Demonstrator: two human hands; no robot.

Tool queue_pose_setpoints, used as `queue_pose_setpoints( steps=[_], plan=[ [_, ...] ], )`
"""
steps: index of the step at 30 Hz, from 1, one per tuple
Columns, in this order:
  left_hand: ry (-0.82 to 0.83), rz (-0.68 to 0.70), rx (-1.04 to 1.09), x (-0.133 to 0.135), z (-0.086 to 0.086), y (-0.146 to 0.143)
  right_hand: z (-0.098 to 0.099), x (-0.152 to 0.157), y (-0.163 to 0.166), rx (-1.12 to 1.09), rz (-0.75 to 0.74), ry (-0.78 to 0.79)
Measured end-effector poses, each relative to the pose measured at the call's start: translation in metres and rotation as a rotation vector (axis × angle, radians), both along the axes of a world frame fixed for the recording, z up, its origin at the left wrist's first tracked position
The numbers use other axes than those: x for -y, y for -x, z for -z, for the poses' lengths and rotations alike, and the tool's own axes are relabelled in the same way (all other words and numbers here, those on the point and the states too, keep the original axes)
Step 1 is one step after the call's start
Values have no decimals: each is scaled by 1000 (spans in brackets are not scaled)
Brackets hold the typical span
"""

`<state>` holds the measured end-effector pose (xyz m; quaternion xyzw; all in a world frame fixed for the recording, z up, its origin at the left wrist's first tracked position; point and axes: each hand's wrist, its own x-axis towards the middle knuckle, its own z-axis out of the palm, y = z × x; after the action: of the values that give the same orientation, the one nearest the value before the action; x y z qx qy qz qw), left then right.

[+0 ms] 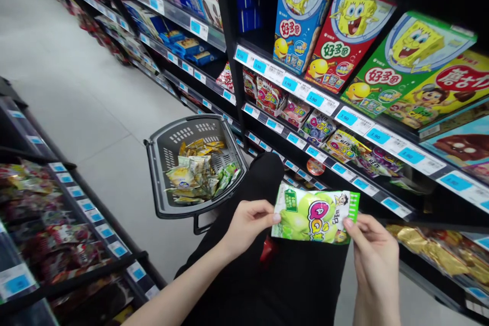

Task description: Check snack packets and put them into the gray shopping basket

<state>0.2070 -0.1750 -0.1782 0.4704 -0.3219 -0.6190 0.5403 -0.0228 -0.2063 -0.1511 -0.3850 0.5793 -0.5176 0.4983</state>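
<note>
I hold a green candy packet [315,214] with a pink logo and green grapes printed on it, low in the middle of the view. My left hand [248,224] pinches its left edge. My right hand [372,252] pinches its lower right corner. The packet is flat and faces me, above my black-clad lap. A dark plastic shopping basket [160,163] stands on the floor just left of my knee, holding several small yellow and green snack packets [196,173].
Black store shelves [344,112] on the right carry cartoon snack boxes [344,35], gummy packets and blue price tags. A lower shelf [76,224] with red packets runs along the left. A grey aisle floor [76,86] stretches away between them.
</note>
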Motion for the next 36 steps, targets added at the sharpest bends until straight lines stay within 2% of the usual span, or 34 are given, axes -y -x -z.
queue_pose_setpoints(
  steps=[3, 6, 9, 12, 16, 21, 27, 30, 32, 35, 36],
  plan=[
    [8, 186, -98, -2, 2, 2, -12, 7, -2, -99, -12, 24],
    [-25, 396, -274, -5, 9, 9, -29, 16, -8, -236, -148, 40],
    [-94, 556, -324, -9, 13, 17, -43, 27, -15, -369, -300, 68],
    [-131, 520, -292, -12, 13, 22, -50, 39, -19, -451, -368, 101],
    [-141, 423, -245, -11, 8, 22, -47, 50, -17, -461, -305, 137],
    [-166, 445, -202, -7, 7, 21, -40, 54, -11, -408, -213, 111],
    [-192, 450, -182, -8, 7, 24, -40, 51, -6, -445, -277, 136],
    [-227, 463, -238, -11, 5, 28, -55, 45, -5, -520, -415, 299],
    [-218, 537, -360, -11, 9, 30, -73, 40, -4, -513, -609, 492],
    [-207, 681, -666, -9, 22, 32, -100, 33, -4, -516, -963, 774],
    [-221, 709, -766, -8, 27, 33, -107, 30, -3, -542, -1038, 828]
  ],
)
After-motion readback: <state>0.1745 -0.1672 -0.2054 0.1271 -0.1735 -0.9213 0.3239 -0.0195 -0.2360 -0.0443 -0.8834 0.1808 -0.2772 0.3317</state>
